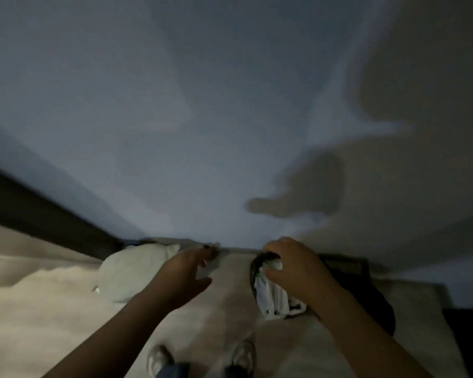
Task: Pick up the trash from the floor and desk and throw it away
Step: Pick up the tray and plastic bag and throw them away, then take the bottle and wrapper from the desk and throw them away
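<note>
Crumpled white plastic trash (272, 294) pinched under curled right hand (292, 268) fingers, long axis trailing from fingertips back toward the person, dark bag (366, 296) beneath the wrist, pale rounded bundle (137, 271) just beyond left hand (186, 271), fingers loosely spread, holding nothing, both forearms outstretched over the floor (38, 309).

Thin crinkled white plastic bag (273, 296), matt painted wall (202, 105), soft pale carpet (38, 309), plush grey cushion (131, 271)

Position: head-worn, wide-angle, single view.
Direction: forward and down, toward wall (202, 105) and floor (230, 309).
Nearness: close over left hand (186, 276) and right hand (292, 266).
</note>
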{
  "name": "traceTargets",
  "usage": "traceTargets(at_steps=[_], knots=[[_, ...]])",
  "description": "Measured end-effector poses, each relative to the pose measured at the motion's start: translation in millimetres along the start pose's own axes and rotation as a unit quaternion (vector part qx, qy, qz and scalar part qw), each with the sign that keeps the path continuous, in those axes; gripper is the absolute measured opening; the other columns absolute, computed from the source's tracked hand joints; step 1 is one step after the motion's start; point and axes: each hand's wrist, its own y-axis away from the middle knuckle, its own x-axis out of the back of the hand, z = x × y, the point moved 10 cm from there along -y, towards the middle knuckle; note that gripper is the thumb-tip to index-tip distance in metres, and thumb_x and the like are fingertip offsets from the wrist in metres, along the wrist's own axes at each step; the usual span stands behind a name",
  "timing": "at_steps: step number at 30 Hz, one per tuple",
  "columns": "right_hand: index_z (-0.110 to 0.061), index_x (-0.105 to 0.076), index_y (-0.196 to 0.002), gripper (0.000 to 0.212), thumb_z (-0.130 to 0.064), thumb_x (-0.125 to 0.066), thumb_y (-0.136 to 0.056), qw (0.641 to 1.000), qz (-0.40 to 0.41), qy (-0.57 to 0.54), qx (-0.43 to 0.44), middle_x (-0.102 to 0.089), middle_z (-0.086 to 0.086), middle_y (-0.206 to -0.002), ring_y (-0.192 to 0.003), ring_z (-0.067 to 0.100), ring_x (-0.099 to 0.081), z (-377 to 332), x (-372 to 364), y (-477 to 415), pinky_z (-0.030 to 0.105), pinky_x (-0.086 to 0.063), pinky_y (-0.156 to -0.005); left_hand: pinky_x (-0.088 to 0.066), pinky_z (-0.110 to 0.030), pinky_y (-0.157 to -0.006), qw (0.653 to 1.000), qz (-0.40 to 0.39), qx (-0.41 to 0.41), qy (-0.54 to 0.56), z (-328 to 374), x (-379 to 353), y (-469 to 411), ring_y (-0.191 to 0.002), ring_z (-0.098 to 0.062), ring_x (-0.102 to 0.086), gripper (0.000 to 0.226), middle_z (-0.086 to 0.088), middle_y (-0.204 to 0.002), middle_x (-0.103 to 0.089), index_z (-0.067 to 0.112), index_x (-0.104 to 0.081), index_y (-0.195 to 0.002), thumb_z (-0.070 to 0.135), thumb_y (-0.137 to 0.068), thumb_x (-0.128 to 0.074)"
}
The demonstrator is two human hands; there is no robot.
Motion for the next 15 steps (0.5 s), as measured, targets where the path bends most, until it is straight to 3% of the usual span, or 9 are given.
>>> traceTargets(at_steps=[8, 15], knots=[[-0.026, -0.056, -0.126, 0.042, -0.037, -0.063, -0.086, 0.978, -0.011, 0.074, 0.193, -0.055, -0.004, -0.123, -0.108, 0.014, -0.054, -205.5, 14.2, -17.7, 0.027, -0.044, -0.091, -0.048, -0.02, -0.079, 0.979, 0.134, 0.138, 0.063, -103.9, 102.8, 130.8, -0.092, -0.006, -0.059, 0.04, 0.011, -0.111, -0.061, 0.029, -0.055, -0.12, 0.035, -0.083, -0.068], [-0.028, -0.058, -0.124, 0.04, -0.038, -0.062, -0.086, 0.924, -0.034, 0.089, 0.371, -0.056, -0.007, -0.12, -0.109, 0.012, -0.054, -430.5, -58.2, 41.1, 0.024, -0.044, -0.091, -0.045, -0.017, -0.078, 0.936, 0.247, 0.243, 0.065, -215.4, 159.5, 329.1, -0.097, -0.003, -0.056, 0.039, 0.016, -0.112, -0.058, 0.032, -0.053, -0.12, 0.035, -0.084, -0.066]])
